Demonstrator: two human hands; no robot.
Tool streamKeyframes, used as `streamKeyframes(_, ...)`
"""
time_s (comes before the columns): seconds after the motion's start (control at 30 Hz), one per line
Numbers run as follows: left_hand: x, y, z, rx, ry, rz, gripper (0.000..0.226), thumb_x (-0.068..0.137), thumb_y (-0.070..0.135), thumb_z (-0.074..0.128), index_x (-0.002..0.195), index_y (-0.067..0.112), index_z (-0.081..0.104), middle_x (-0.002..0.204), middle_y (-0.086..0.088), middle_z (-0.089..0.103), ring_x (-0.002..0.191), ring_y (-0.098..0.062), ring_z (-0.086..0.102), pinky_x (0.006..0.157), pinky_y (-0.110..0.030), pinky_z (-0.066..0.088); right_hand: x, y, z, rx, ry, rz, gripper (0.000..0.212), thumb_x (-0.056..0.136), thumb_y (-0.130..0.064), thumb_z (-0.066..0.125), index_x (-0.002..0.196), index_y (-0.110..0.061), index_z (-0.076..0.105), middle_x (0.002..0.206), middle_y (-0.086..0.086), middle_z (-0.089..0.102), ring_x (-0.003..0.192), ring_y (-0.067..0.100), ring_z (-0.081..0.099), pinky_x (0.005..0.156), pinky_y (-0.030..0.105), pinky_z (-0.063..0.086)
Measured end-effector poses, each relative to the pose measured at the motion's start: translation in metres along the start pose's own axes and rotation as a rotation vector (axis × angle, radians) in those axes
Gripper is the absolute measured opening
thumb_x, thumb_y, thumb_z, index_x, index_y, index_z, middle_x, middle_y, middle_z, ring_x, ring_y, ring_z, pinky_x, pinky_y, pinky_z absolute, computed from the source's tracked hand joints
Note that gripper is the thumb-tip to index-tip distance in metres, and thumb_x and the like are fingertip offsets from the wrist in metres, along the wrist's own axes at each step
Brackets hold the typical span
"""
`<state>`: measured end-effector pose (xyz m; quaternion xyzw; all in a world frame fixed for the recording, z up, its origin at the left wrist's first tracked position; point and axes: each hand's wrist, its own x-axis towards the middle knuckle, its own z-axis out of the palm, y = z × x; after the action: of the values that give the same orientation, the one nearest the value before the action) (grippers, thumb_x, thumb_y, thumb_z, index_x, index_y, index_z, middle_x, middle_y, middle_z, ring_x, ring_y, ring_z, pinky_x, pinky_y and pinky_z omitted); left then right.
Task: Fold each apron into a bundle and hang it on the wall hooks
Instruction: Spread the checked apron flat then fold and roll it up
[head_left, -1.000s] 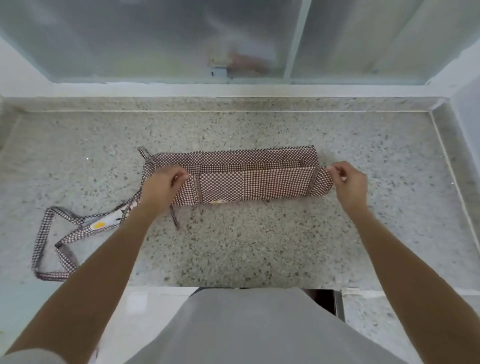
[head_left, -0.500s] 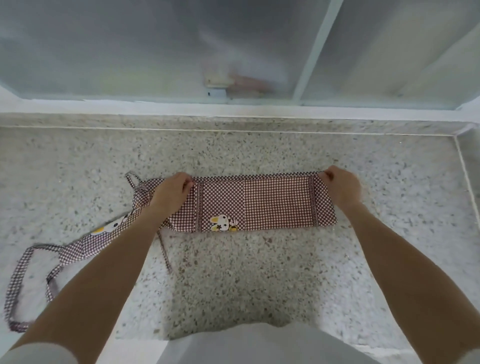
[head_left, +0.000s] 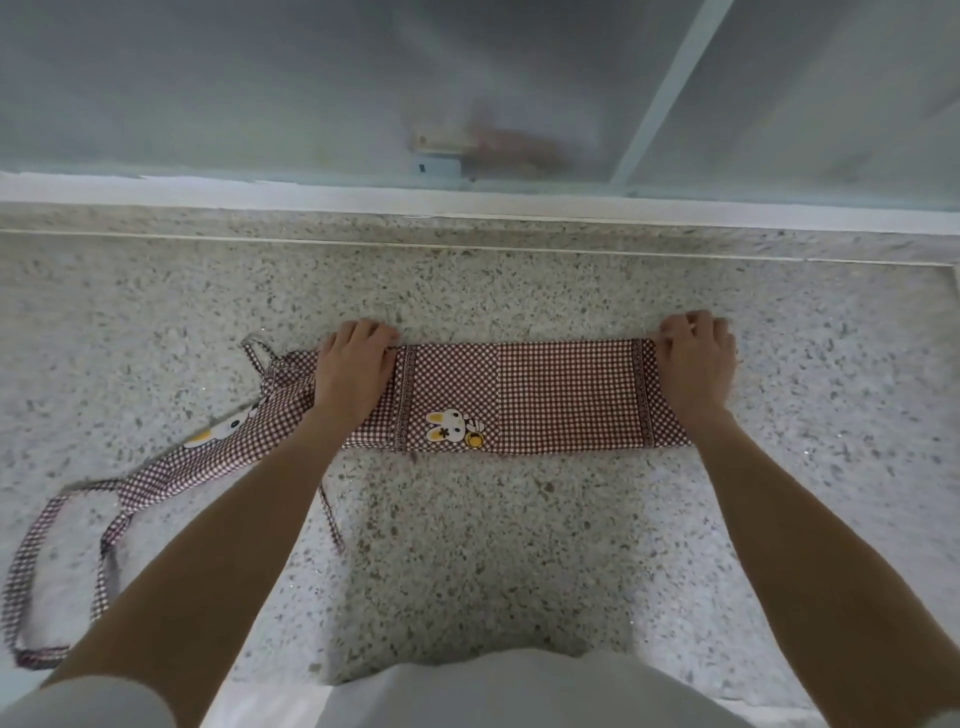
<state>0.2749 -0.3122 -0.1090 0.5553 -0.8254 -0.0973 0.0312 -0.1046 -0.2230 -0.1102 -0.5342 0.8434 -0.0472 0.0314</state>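
Brown gingham apron folded into flat strip, rabbit patch, left hand and right hand pinching its ends

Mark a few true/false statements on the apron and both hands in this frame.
1. The apron lies folded into a long strip on the speckled counter. True.
2. The left hand hangs off the counter. False: it rests on the strip's left part.
3. The right hand is on the strip's right end. True.
4. The rabbit patch is hidden under a hand. False: it shows between the hands.
5. The neck strap is tucked in. False: it trails loose at left.
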Motion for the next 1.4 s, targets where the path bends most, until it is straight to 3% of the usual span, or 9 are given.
streamKeyframes(0.13,-0.036,0.035,0.007,-0.117,0.092,0.078,0.029,0.093,0.025,0.040,0.111,0.013,0.060,0.112,-0.006,0.062,0.107,-0.026,0.055,0.096,-0.042,0.042,-0.052,-0.066,-0.006,0.172,0.157,-0.171,0.022,0.090,-0.019,0.049,0.106,-0.008,0.060,0.119,0.014,0.056,0.111,0.031,0.050,0.094,0.044,0.041)
streamKeyframes(0.27,-0.074,0.063,0.037,-0.171,-0.075,0.083,0.050,0.093,0.037,0.033,0.136,0.014,0.045,0.143,-0.003,0.043,0.135,-0.022,0.035,0.114,-0.044,0.018,-0.116,-0.138,0.028,0.186,-0.151,-0.436,0.042,0.096,-0.034,0.036,0.134,-0.018,0.046,0.149,0.006,0.035,0.139,0.026,0.027,0.113,0.051,0.023)
streamKeyframes(0.43,-0.083,0.042,0.057,-0.067,-0.183,0.038,0.065,0.090,0.061,0.026,0.147,0.028,0.021,0.155,0.007,0.018,0.144,-0.018,0.011,0.113,-0.049,-0.002,-0.121,-0.092,0.053,0.002,-0.260,-0.279,0.057,0.095,-0.055,0.020,0.148,-0.032,0.020,0.157,0.004,0.015,0.144,0.027,0.008,0.115,0.053,0.005)
streamKeyframes(0.6,-0.083,0.039,0.060,-0.028,-0.180,0.060,0.066,0.091,0.062,0.023,0.148,0.028,0.017,0.155,0.004,0.018,0.143,-0.020,0.010,0.114,-0.045,-0.008,-0.111,-0.021,0.042,0.011,-0.250,-0.014,0.054,0.096,-0.053,0.018,0.148,-0.037,0.012,0.158,0.002,0.007,0.144,0.027,0.001,0.115,0.051,-0.003)
streamKeyframes(0.77,-0.084,0.044,0.057,-0.039,-0.075,0.046,0.060,0.091,0.057,0.031,0.140,0.023,0.037,0.150,-0.001,0.033,0.140,-0.022,0.021,0.114,-0.051,0.009,-0.106,0.012,0.015,0.099,-0.165,0.262,0.044,0.094,-0.038,0.048,0.136,-0.025,0.044,0.141,0.018,0.034,0.124,0.039,0.031,0.098,0.052,0.031)
streamKeyframes(0.93,-0.112,0.045,0.039,-0.176,0.105,-0.011,0.040,0.089,0.044,0.043,0.113,0.016,0.060,0.123,-0.004,0.055,0.116,-0.022,0.045,0.098,-0.041,0.038,-0.095,0.007,0.005,0.078,-0.179,0.289,0.047,0.091,-0.030,0.056,0.135,-0.022,0.043,0.134,0.019,0.038,0.116,0.039,0.036,0.092,0.050,0.037)
streamKeyframes(1.2,-0.137,0.057,0.044,-0.072,-0.233,0.137,0.058,0.089,0.043,0.030,0.143,0.021,0.033,0.146,-0.002,0.038,0.134,-0.024,0.034,0.111,-0.040,0.032,-0.133,-0.083,0.011,0.219,-0.054,-0.372,0.034,0.088,-0.023,0.045,0.118,-0.015,0.058,0.129,0.009,0.054,0.121,0.030,0.047,0.098,0.047,0.041)
streamKeyframes(1.3,-0.145,0.067,0.035,-0.188,-0.194,0.210,0.058,0.087,0.034,0.035,0.140,0.009,0.039,0.143,-0.010,0.042,0.129,-0.027,0.042,0.107,-0.041,0.036,-0.158,-0.124,0.018,0.277,-0.148,-0.633,0.033,0.086,-0.021,0.053,0.117,-0.013,0.060,0.126,0.006,0.057,0.121,0.026,0.050,0.098,0.043,0.042)
streamKeyframes(1.4,-0.169,0.039,0.016,-0.304,-0.006,0.062,0.048,0.085,0.027,0.043,0.129,0.011,0.052,0.134,-0.008,0.050,0.123,-0.025,0.047,0.102,-0.043,0.041,-0.178,-0.154,0.023,0.242,-0.213,-0.733,0.035,0.081,-0.016,0.066,0.116,-0.011,0.062,0.126,0.007,0.058,0.122,0.027,0.050,0.101,0.044,0.042)
